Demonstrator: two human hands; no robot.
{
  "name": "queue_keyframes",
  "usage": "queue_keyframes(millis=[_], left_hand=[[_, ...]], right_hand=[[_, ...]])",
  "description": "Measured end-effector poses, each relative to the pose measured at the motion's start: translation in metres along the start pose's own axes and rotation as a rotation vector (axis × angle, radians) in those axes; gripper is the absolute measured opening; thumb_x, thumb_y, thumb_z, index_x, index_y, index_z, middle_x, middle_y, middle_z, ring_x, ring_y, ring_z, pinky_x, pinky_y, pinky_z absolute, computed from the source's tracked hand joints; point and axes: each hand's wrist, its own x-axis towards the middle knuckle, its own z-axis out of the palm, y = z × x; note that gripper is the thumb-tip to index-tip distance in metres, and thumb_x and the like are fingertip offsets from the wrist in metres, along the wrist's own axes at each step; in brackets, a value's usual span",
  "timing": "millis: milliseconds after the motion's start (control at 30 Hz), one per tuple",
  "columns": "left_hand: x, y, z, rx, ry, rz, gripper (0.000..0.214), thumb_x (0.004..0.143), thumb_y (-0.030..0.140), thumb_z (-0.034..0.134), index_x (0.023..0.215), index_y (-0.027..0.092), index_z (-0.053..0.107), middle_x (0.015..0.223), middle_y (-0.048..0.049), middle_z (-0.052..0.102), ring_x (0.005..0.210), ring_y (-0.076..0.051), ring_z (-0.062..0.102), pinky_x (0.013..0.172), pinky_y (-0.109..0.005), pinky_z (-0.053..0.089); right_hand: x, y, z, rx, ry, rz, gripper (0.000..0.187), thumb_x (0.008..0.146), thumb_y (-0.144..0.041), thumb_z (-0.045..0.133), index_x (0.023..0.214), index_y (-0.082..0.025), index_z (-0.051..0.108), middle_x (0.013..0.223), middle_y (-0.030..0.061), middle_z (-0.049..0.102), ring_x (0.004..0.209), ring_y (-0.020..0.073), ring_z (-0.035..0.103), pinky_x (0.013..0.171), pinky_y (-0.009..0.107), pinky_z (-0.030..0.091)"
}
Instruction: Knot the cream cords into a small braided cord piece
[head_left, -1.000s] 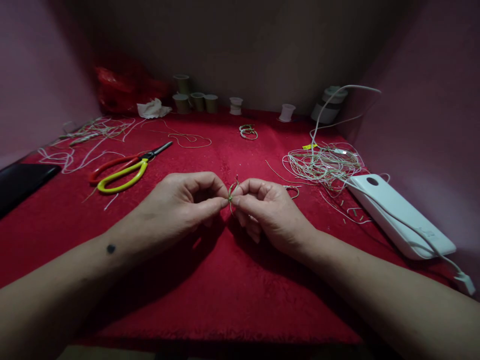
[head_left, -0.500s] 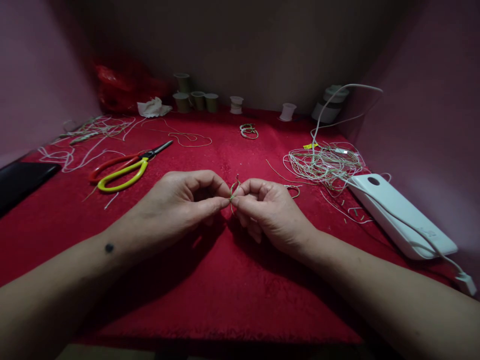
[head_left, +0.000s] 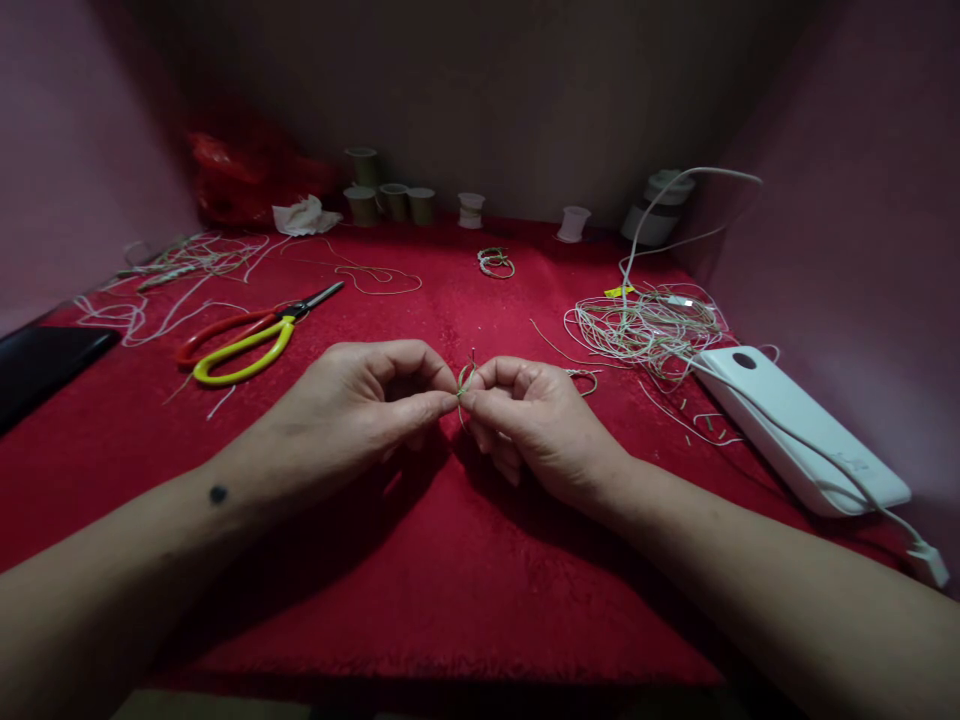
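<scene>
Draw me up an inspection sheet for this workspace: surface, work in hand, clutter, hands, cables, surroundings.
Surface: red patterned cloth, with small greenish thread offcuts towards the right.
Work in hand: thin, looped greenish cord; its fine detail is too small to tell.
Clutter: red-and-yellow-handled metal scissors on the left; tangled white-and-tan thread on the right.
Hands: bare left hand and bare right hand pinch the cord, each grip closed.
Cables: slim white cable crosses over a white, rounded slab-like device.
Surroundings: pale pink walls at both sides.
Other people: nothing seen.

hands [head_left: 367, 395] 2; spools [head_left: 421, 207] 6; scissors [head_left: 286, 334] 1 pair; power bank [head_left: 789, 396] 1
</scene>
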Motion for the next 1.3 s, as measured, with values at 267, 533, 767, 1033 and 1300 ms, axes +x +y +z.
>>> queue_keyframes(millis=[267,533,767,1033,1300], left_hand=[[0.0001,0.0029,0.0029,0.081,0.036,0.03,0.001,0.076,0.022,0.06,0.075,0.021,0.06,0.051,0.0045,0.057,0.041,-0.01,0.053,0.037,-0.018,0.038],[0.0,0.0042,0.0042,-0.022,0.046,-0.002,0.005,0.078,0.021,0.06,0.074,0.022,0.058,0.044,0.0076,0.051,0.038,-0.007,0.044,0.036,-0.014,0.034],[0.0005,0.0026,0.0048,-0.023,0.01,-0.009,0.006,0.079,0.016,0.057,0.077,0.021,0.059,0.046,0.0083,0.053,0.038,-0.006,0.045,0.036,-0.013,0.034],[0.0012,0.0025,0.0042,-0.027,0.027,-0.007,0.005,0.078,0.016,0.059,0.075,0.021,0.059,0.045,0.0081,0.054,0.038,-0.006,0.045,0.037,-0.013,0.035],[-0.0003,0.0037,0.005,-0.029,0.044,-0.017,0.005,0.079,0.02,0.06,0.075,0.022,0.058,0.043,0.008,0.053,0.037,-0.007,0.044,0.035,-0.014,0.034]], right_hand=[[0.0002,-0.0001,0.0016,-0.021,0.002,0.0,0.007,0.076,-0.018,0.056,0.072,-0.018,0.051,0.046,-0.0096,0.051,0.029,0.0034,0.036,0.027,0.014,0.026],[0.0015,0.0013,0.0005,-0.002,-0.006,-0.006,0.006,0.076,-0.019,0.055,0.073,-0.019,0.051,0.045,-0.0097,0.051,0.029,0.0043,0.037,0.027,0.015,0.027],[0.0003,-0.0008,0.0014,0.007,0.007,0.013,0.008,0.077,-0.022,0.058,0.074,-0.018,0.052,0.044,-0.0097,0.05,0.028,0.0039,0.036,0.027,0.015,0.026],[0.0011,0.0007,0.0012,0.005,0.004,0.007,0.005,0.076,-0.018,0.056,0.073,-0.018,0.052,0.044,-0.0097,0.051,0.028,0.0037,0.036,0.026,0.014,0.026],[0.0001,0.0011,-0.0004,0.014,-0.004,-0.007,0.008,0.077,-0.017,0.056,0.071,-0.019,0.051,0.045,-0.0094,0.051,0.029,0.0042,0.037,0.027,0.015,0.026]])
